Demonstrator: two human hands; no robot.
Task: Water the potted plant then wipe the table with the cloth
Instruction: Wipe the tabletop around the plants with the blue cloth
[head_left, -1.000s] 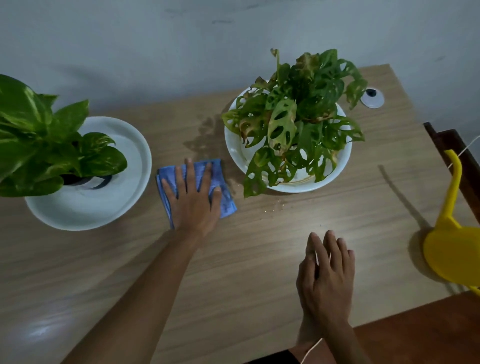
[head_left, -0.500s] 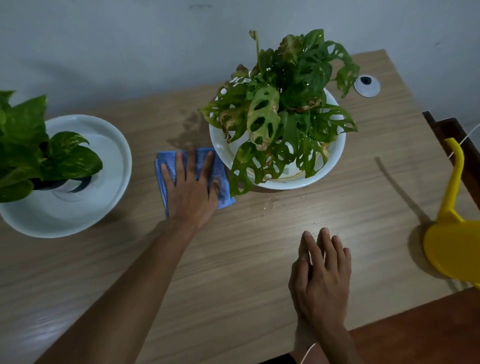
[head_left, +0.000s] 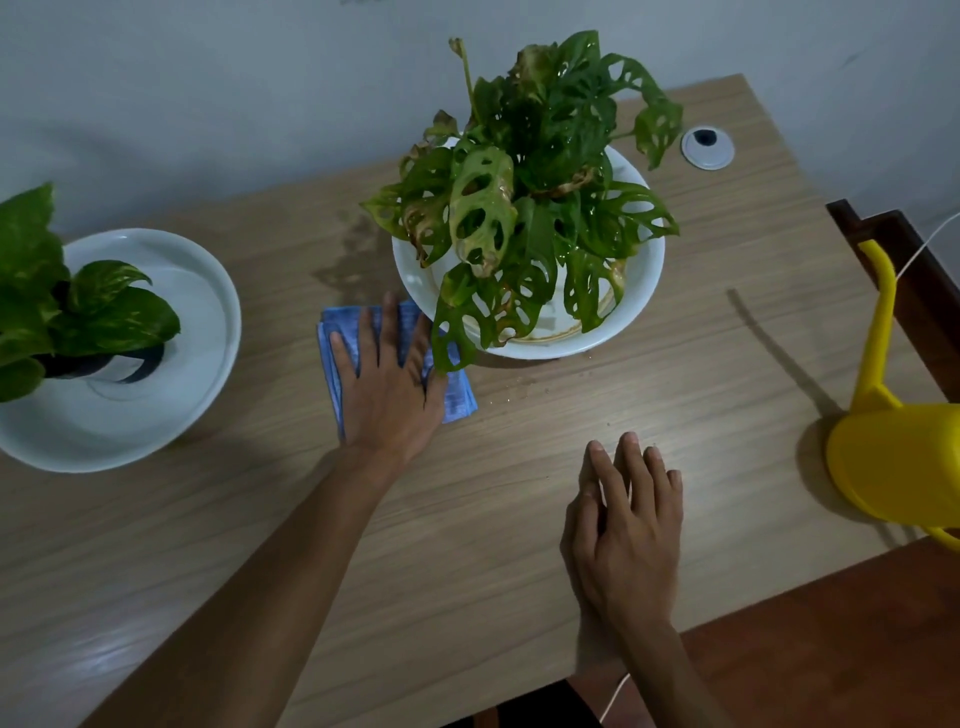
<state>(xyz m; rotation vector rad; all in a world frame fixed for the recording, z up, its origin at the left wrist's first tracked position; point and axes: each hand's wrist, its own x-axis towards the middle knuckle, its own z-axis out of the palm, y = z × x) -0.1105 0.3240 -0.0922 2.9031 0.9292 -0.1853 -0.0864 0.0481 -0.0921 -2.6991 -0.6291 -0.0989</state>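
A holey-leaved potted plant (head_left: 524, 208) stands in a white bowl (head_left: 636, 306) at the back middle of the wooden table (head_left: 519, 519). A folded blue cloth (head_left: 457, 395) lies flat just left of the bowl, partly under a drooping leaf. My left hand (head_left: 389, 384) presses flat on the cloth with fingers spread. My right hand (head_left: 623, 525) rests palm down on the bare table near the front edge, holding nothing. A yellow watering can (head_left: 893, 457) sits at the right edge.
A second leafy plant (head_left: 57, 312) in a white dish (head_left: 156, 415) stands at the left. A wet patch (head_left: 348, 254) darkens the wood behind the cloth, and small crumbs (head_left: 514, 389) lie in front of the bowl. A round cable grommet (head_left: 706, 148) sits at the back right.
My left hand has slid the cloth right, up against the bowl and under a leaf. The view has shifted slightly. My right hand stays put.
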